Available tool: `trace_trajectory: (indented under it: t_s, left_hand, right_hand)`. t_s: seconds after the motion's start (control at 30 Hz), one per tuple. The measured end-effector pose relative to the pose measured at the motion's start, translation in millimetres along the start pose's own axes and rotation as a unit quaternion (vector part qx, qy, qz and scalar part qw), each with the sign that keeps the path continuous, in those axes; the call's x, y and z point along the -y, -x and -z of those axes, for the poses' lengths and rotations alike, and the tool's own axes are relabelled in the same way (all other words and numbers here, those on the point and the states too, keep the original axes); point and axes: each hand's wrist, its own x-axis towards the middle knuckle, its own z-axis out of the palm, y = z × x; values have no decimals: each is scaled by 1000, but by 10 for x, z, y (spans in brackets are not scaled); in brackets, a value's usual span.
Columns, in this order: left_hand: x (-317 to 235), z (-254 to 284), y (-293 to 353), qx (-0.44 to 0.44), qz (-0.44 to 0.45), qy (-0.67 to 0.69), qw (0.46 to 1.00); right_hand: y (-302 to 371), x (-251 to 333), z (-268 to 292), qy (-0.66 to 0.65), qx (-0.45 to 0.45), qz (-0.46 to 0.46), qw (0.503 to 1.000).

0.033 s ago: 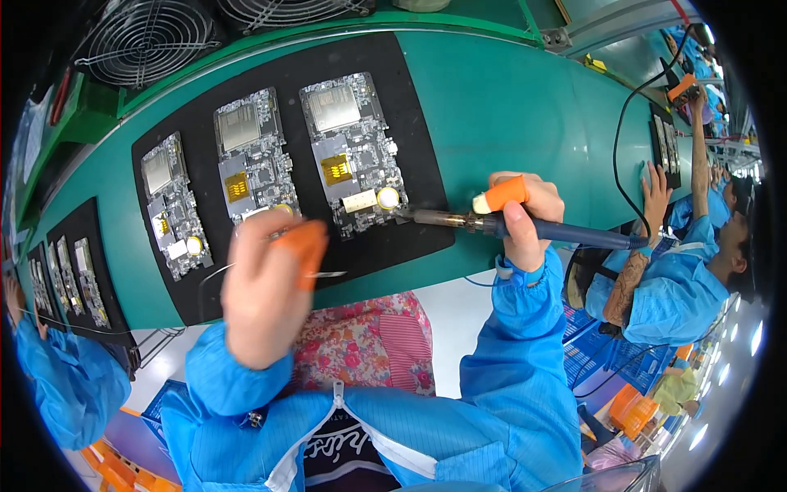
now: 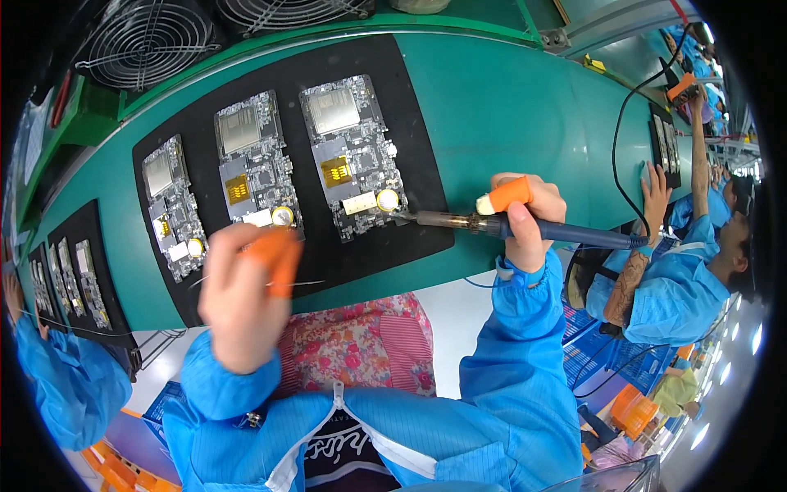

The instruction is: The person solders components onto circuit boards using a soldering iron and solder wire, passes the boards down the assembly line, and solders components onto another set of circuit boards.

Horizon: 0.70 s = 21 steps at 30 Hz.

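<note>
My right hand (image 2: 529, 221), an orange finger cot on one finger, grips a soldering iron (image 2: 574, 232). The iron's tip reaches the lower right corner of the rightmost circuit board (image 2: 352, 156), close to its round coin-shaped part (image 2: 387, 200); contact is hard to tell. My left hand (image 2: 246, 295), slightly blurred and also wearing an orange cot, is closed on a thin solder wire (image 2: 307, 283). It hovers at the mat's front edge, below the middle board (image 2: 258, 156). A third board (image 2: 174, 205) lies to the left. All three rest on a black mat (image 2: 426, 172).
The mat lies on a green bench (image 2: 508, 115). Wire-guarded fans (image 2: 152, 41) stand along the back. Another mat with boards (image 2: 90, 279) is at the left, near a co-worker's blue sleeve (image 2: 70, 385). The iron's black cord (image 2: 616, 139) loops upward at the right, beside another co-worker (image 2: 664, 279).
My left hand has moved a little left and down with the solder wire, uncovering more of the middle board. My right hand and the iron are nearly still.
</note>
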Motion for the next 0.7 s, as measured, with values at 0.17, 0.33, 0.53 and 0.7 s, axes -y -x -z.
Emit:
trace_trajectory:
  t_s: [0.17,0.33,0.53,0.7]
  left_hand:
    - [678,714,346,-96,196,-112,969]
    - [1034,810,738,-17,227,-131,965]
    - [916,653,763,-43,287,177,940]
    - [449,273,518,-4,280,343,897]
  right_hand:
    - [29,26,-36,-19,-95,-16,995]
    - [39,54,22,-11,-118,-36,992]
    - [108,136,53,-95,-127,-87,984]
    - [141,318,238,-106,-210,-61,970]
